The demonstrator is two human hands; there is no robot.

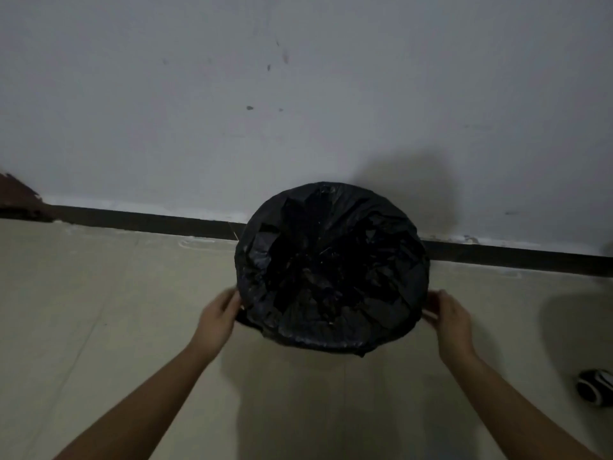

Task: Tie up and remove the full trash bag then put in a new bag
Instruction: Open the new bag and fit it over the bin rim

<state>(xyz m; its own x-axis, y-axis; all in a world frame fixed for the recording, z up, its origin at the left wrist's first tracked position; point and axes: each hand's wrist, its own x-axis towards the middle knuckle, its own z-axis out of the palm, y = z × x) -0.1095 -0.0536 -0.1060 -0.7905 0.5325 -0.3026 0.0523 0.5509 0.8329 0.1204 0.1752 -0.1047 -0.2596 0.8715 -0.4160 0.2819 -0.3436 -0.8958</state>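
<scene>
We see the black trash bag [331, 267] lining the bin against the wall [232, 94]. Our left hand [217, 318] and right hand [447, 318] pinch its rim at opposite sides of the bin. We should peel the overhang upward evenly, then gather it centrally.

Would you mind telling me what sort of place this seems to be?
Probably a plain indoor room: a scuffed white wall, dark baseboard and tiled floor, with a black-bagged trash bin against the wall.

Head view — downward, near floor [99, 327]
</scene>
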